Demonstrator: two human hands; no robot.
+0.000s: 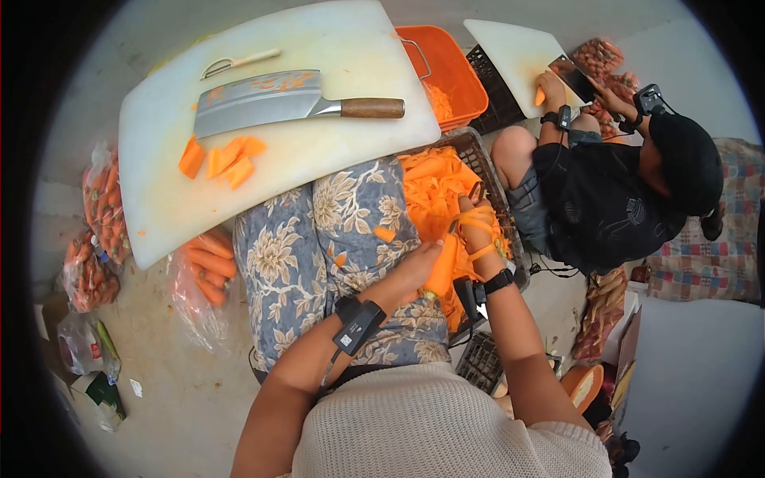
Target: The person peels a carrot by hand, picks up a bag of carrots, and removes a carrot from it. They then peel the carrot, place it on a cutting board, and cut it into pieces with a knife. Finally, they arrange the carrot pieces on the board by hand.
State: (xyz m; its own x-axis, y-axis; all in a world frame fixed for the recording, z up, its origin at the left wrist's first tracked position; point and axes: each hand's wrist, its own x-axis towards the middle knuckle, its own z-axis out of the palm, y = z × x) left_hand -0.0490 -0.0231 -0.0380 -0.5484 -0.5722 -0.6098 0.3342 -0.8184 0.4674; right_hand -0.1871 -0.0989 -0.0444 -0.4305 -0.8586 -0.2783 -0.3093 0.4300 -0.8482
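My left hand (pixel 421 267) is closed around the lower end of a thick orange carrot (pixel 443 268), which tilts up and away from me. At the carrot's upper end is my right hand (pixel 476 229), its fingers closed on what looks like a peeler (pixel 476 192), mostly hidden by the fingers. Orange peel strips drape over my right hand and wrist. Both hands are above a dark plastic crate (pixel 516 253) heaped with carrot peelings (pixel 426 179). A few carrot bits lie on my flowered trousers.
A white cutting board (pixel 319 48) bears a cleaver (pixel 263 102), another peeler (pixel 239 62) and carrot chunks (pixel 227 162). Behind the crate stands an orange tub (pixel 454 80). Bagged carrots (pixel 209 267) lie left. A co-worker (pixel 613 191) cuts at another board (pixel 518 60) on the right.
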